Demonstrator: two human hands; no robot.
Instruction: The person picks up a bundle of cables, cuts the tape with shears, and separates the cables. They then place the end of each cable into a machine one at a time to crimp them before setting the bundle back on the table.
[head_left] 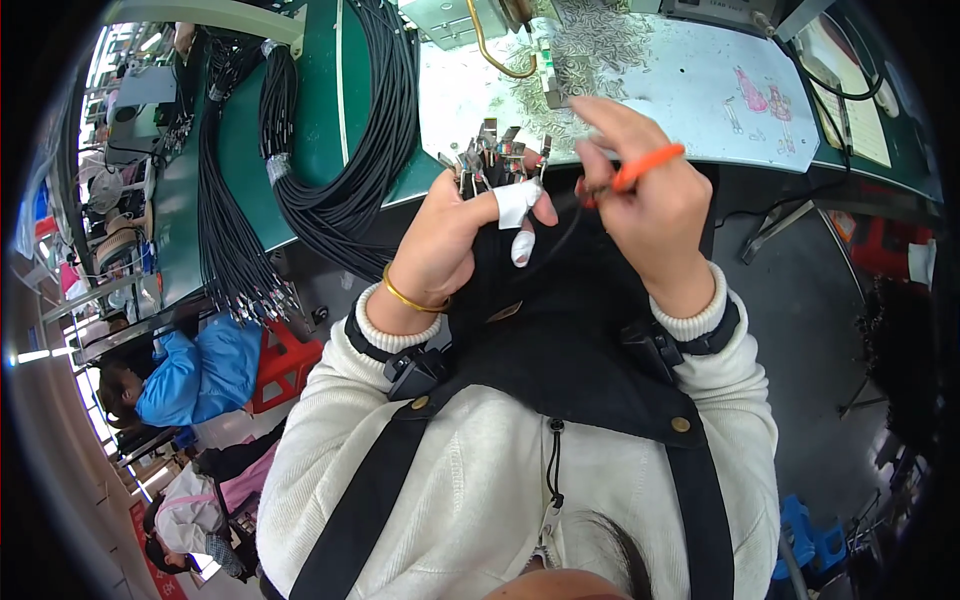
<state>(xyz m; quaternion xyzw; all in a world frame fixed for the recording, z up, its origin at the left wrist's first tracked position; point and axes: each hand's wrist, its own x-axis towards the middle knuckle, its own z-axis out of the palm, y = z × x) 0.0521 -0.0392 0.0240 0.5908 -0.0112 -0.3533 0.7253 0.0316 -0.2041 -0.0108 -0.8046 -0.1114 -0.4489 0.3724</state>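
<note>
My left hand (440, 235) is closed around several small metal connectors (490, 155), which stick up from its fingers above the table's front edge. White tape wraps its thumb (515, 203) and another fingertip. To its right, my right hand (655, 215) grips a small hand tool with an orange handle (648, 165). Red shows on the tool near the fingertips, but the fingers hide its working end and I cannot make out its exact kind. The two hands are apart. A thin dark cable appears to run below them, blurred against the black apron (560, 320).
Thick bundles of black cables (375, 130) lie on the green table at left, some ends hanging over its edge. Small metal pieces (600, 50) cover part of the white work surface (690, 120), beside a bench fixture (550, 75). Other people (190, 375) sit at far left.
</note>
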